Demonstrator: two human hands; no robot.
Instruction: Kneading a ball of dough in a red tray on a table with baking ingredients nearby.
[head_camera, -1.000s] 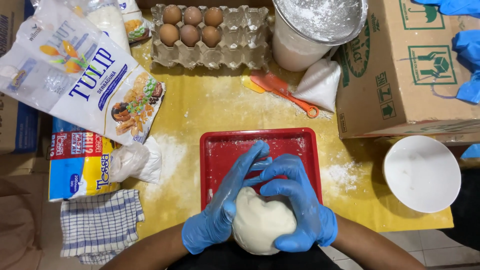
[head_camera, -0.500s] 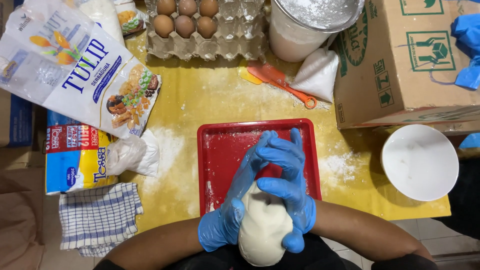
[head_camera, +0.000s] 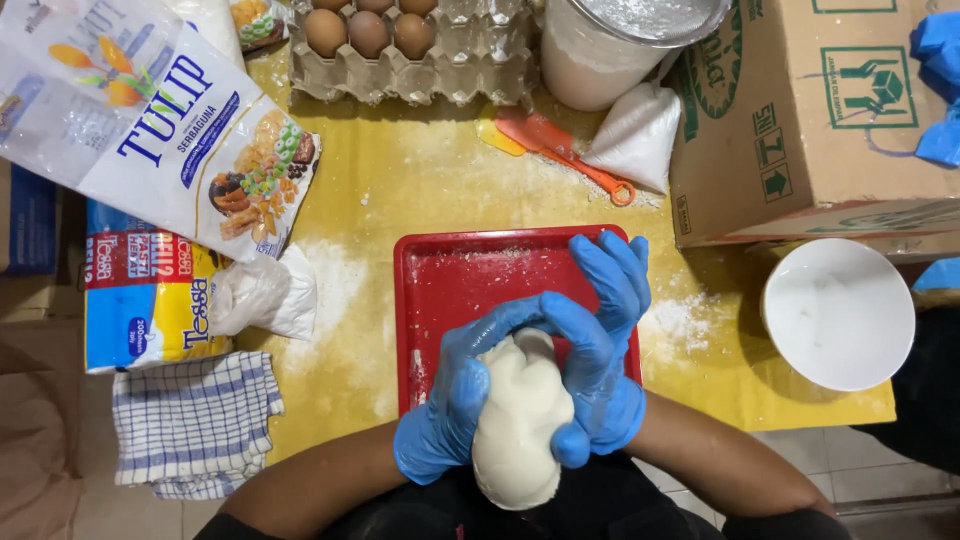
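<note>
A pale lump of dough (head_camera: 518, 425) hangs stretched lengthwise over the near edge of a red tray (head_camera: 465, 285), held up off it. My left hand (head_camera: 450, 405), in a blue glove, wraps the dough's left side and top. My right hand (head_camera: 605, 350), also gloved in blue, grips the right side, its fingers pointing up over the tray. The tray is dusted with flour and lies on a yellow table cover (head_camera: 400, 190).
A white bowl (head_camera: 838, 312) sits right of the tray, a cardboard box (head_camera: 800, 110) behind it. Egg carton (head_camera: 410, 45), metal flour container (head_camera: 620, 45), orange spatula (head_camera: 560, 150) and small white bag (head_camera: 632, 135) at the back. Flour bags (head_camera: 150, 130) and checked cloth (head_camera: 195, 420) lie left.
The dough has gone from a round ball to a longer hanging shape. My hands turned around it, the right hand's fingers rising upright, and the camera moved closer.
</note>
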